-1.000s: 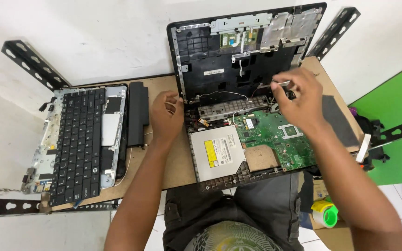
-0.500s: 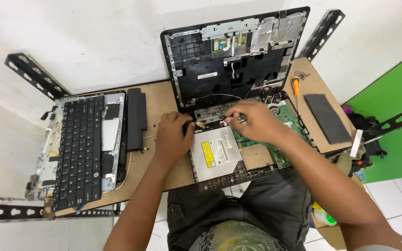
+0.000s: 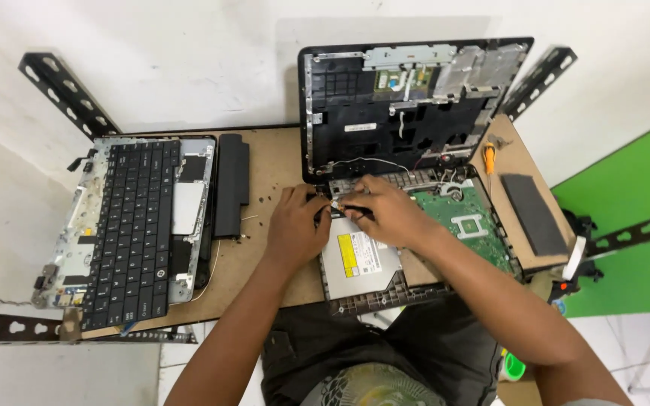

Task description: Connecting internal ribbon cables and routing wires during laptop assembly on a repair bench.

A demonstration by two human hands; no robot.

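white walls back a brown board (image 3: 265, 263); left hand (image 3: 295, 229) braces the laptop base (image 3: 385, 297) while right hand (image 3: 381, 210) pinches a small connector (image 3: 335, 204) at its hinge edge.

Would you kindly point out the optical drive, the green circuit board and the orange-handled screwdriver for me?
optical drive (image 3: 362, 256): head view, on its bare silver top cover.
green circuit board (image 3: 468, 222): head view, on the board's middle, beside the right forearm.
orange-handled screwdriver (image 3: 490, 156): head view, on the orange handle.

Likely repair workshop, dismantled laptop (image 3: 415, 113), loose keyboard (image 3: 133, 225), screwdriver (image 3: 490, 159)
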